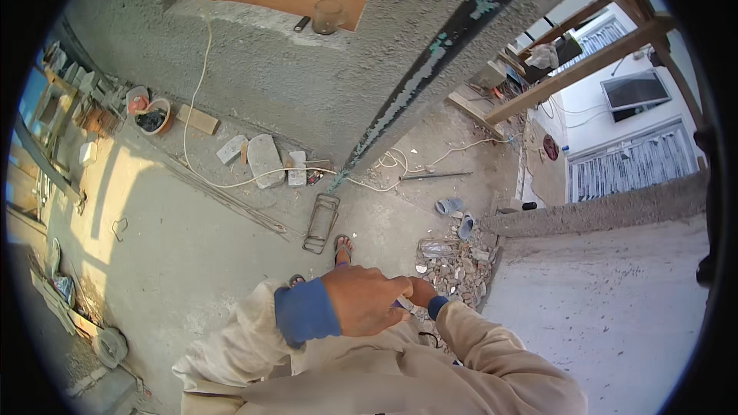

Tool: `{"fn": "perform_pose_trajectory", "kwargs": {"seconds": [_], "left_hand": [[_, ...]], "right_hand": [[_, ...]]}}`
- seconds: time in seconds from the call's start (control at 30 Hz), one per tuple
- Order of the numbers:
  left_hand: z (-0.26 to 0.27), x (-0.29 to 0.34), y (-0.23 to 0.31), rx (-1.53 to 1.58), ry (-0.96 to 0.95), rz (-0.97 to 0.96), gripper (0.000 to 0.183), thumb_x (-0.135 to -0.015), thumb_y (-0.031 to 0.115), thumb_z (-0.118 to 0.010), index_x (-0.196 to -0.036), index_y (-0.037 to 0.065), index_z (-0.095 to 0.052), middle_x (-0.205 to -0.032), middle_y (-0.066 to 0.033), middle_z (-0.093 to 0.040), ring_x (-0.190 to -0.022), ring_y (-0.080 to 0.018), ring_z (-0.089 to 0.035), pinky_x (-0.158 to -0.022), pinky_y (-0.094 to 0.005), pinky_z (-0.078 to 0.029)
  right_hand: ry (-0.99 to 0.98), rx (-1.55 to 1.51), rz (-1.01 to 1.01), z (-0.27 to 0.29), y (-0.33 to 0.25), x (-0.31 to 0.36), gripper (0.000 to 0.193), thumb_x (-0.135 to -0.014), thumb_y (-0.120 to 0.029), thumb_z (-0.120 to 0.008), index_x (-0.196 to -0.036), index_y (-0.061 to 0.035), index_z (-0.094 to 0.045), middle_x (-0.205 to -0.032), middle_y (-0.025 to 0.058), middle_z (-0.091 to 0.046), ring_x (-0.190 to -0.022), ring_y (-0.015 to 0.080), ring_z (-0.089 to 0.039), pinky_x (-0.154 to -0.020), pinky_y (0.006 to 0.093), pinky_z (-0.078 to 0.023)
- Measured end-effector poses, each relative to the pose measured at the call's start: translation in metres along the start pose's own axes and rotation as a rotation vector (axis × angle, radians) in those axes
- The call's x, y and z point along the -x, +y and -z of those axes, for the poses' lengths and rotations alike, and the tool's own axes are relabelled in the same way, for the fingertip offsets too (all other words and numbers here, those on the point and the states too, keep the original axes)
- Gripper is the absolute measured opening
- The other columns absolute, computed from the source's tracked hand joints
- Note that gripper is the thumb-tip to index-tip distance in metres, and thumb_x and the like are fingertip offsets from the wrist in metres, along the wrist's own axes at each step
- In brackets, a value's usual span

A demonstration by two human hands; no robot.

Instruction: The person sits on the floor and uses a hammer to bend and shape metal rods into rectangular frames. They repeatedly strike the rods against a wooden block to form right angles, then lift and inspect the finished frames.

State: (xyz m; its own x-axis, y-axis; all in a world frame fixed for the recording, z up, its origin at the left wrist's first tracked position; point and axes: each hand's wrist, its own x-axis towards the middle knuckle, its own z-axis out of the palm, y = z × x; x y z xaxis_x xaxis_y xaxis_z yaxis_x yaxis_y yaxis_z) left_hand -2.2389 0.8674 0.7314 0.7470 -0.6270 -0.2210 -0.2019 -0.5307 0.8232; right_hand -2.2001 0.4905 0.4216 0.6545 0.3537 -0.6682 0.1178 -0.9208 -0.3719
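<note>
Both hands meet in front of my body, below the middle of the view. My left hand (363,300) has its fingers curled, its back toward me. My right hand (420,291) is closed against the left one's fingertips and partly hidden by them. A sliver of something bluish purple (397,305) shows between the hands, too small to name. Beige sleeves (234,330) with blue cuffs (309,312) cover my forearms. Beyond the hands, a bent metal rod frame (320,223) lies on the concrete beside my sandalled foot (343,245).
A dark pole (415,81) with peeling paint rises by the rough wall. A pale cable (206,54) hangs down it and runs over the floor. Broken rubble (457,270) and grey slippers (453,207) lie right. Concrete blocks (264,160) and a bucket (156,115) stand along the wall.
</note>
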Motion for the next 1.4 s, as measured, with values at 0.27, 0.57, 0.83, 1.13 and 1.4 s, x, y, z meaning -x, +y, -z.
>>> {"fn": "perform_pose_trajectory", "kwargs": {"seconds": [0.27,0.57,0.83,1.13,1.4], "left_hand": [[0.046,-0.022,0.274,-0.654,-0.578,-0.427,0.035,-0.089,0.021,-0.065,-0.117,-0.001,-0.062,-0.083,-0.0187,-0.072,-0.076,-0.0372,-0.073,-0.068,-0.0503,-0.058],[-0.021,-0.136,0.321,-0.757,-0.722,-0.648,0.035,-0.089,0.02,-0.064,-0.117,-0.001,-0.063,-0.085,-0.018,-0.073,-0.079,-0.0374,-0.073,-0.069,-0.0504,-0.057],[-0.106,-0.302,0.366,-0.733,-0.848,-0.795,0.035,-0.089,0.02,-0.063,-0.117,-0.002,-0.063,-0.087,-0.0174,-0.073,-0.082,-0.0377,-0.073,-0.07,-0.0504,-0.057],[-0.168,-0.459,0.387,-0.605,-1.0,-0.83,0.035,-0.089,0.019,-0.062,-0.117,-0.002,-0.064,-0.09,-0.0167,-0.074,-0.085,-0.0379,-0.073,-0.072,-0.0505,-0.057],[-0.103,-0.658,-0.029,-0.475,-0.195,0.386,0.046,-0.093,0.034,-0.063,-0.129,0.007,-0.061,-0.112,-0.0227,-0.072,-0.102,-0.0423,-0.07,-0.091,-0.051,-0.054]], "right_hand": [[0.453,-0.426,-0.308,-0.071,0.028,0.076,0.036,-0.087,-0.031,-0.069,-0.111,-0.005,-0.075,-0.108,0.0189,-0.075,-0.102,0.0349,-0.071,-0.095,0.0414,-0.054],[0.442,-0.639,-0.569,-0.158,0.152,0.085,0.036,-0.094,-0.037,-0.062,-0.107,-0.0066,-0.076,-0.105,0.0188,-0.075,-0.099,0.0341,-0.071,-0.088,0.0425,-0.055],[0.318,-0.747,-0.599,-0.084,0.269,0.092,0.034,-0.095,-0.035,-0.058,-0.109,-0.0071,-0.072,-0.103,0.0146,-0.075,-0.091,0.0279,-0.071,-0.079,0.0406,-0.055],[0.672,-1.337,-0.691,0.001,0.404,0.099,0.031,-0.097,-0.032,-0.054,-0.111,-0.0077,-0.067,-0.102,0.0098,-0.075,-0.082,0.021,-0.07,-0.069,0.0383,-0.056],[0.566,-1.4,-0.775,0.02,0.397,0.074,0.03,-0.099,-0.029,-0.055,-0.117,-0.0088,-0.068,-0.1,0.0085,-0.075,-0.087,0.0254,-0.071,-0.076,0.045,-0.055]]}}
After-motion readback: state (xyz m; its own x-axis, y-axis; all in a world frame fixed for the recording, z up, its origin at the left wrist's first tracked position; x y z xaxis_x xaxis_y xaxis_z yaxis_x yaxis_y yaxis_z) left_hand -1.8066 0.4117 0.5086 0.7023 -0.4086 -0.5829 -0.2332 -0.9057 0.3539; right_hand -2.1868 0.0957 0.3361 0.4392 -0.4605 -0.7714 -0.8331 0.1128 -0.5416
